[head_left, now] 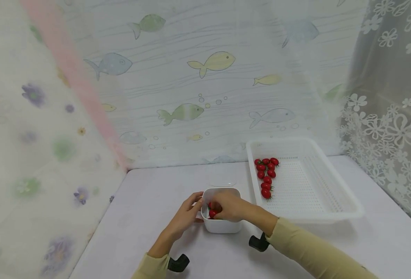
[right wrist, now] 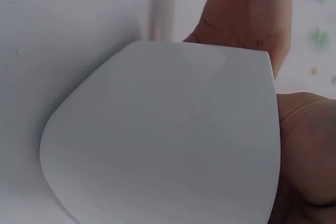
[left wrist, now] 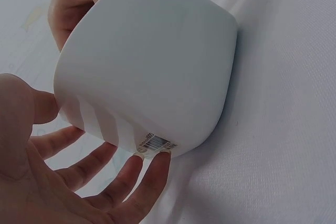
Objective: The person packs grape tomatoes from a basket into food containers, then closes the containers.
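A small white container (head_left: 223, 226) stands on the table with red cherry tomatoes (head_left: 212, 214) inside it. My right hand (head_left: 230, 206) reaches down into it, fingers curled, and appears to pinch a cherry tomato. Its fingertips are partly hidden by the hand and the wall. In the right wrist view, the container's side (right wrist: 163, 135) hides most of that hand. My left hand (head_left: 182, 217) rests against the container's left side. In the left wrist view, its spread fingers (left wrist: 149, 184) touch the wall beside a barcode label (left wrist: 156, 142), with the thumb close to the rim.
A large white perforated basket (head_left: 344, 190) stands at the right, with several cherry tomatoes (head_left: 266, 186) along its left side. Behind the small container lies a clear, lid-like piece (head_left: 222, 183). Patterned curtains (head_left: 177, 85) close off the back and sides of the white table (head_left: 149, 193).
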Demonstrator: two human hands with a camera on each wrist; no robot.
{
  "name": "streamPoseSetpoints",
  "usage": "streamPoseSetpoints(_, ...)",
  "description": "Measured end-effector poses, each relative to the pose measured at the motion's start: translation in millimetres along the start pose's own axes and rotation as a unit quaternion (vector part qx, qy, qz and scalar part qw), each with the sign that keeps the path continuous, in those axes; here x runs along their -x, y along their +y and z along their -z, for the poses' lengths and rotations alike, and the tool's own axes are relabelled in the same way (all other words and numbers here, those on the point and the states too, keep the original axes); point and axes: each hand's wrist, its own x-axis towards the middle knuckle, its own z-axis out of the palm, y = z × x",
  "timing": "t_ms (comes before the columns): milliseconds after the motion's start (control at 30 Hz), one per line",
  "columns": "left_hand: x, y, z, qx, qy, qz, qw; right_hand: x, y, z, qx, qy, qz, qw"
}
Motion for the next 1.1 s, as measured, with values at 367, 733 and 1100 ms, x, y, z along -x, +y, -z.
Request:
streamPoseSetpoints(367, -1.1, -0.9, -0.8, -0.003, 0.001, 0.001, 1.0, -7.2, 1.9, 0.8, 0.02, -0.043, -0.009, 0.999)
streamPoseSetpoints(733, -0.7, -2.2, -1.1, -0.002, -0.002, -0.003, 1.0, -7.2, -2.0, -0.6, 0.027, -0.05, -0.05, 0.997)
streamPoseSetpoints(1100, -2.3, -1.9, -2.5, 0.005, -0.004, -0.007, 1.0, 0.8, -15.7, 19.7, 0.06, -0.107, -0.039, 0.992)
